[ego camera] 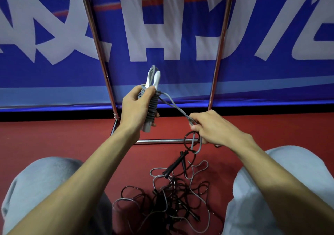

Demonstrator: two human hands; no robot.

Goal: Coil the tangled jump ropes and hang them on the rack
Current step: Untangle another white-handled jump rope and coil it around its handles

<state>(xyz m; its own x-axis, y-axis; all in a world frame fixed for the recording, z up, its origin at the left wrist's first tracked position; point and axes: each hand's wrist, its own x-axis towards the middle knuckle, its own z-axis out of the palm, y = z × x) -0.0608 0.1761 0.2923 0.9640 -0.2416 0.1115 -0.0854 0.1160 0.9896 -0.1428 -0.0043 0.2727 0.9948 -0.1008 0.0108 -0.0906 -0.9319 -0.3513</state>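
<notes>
Red sports floor (54,135), blue banner (180,75) behind. Item: grey plastic jump rope (153,106), centre frame, cord wound round its handles. Left hand (134,106) grips the bundle; right hand (211,128) pinches slack cord. Likely light, limp, springy; hold at the handles. Tangled black and grey ropes (173,195) lie lower centre.

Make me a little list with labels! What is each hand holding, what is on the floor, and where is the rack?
left hand: the left hand grips the grey jump rope handles, which have cord wound round them
right hand: the right hand pinches the grey cord that runs from the wound bundle
floor pile: a tangle of ropes, grey and black, with black handles, between the knees
rack: chrome rack just ahead, base bar on the red floor
behind: blue banner with white letters
</notes>
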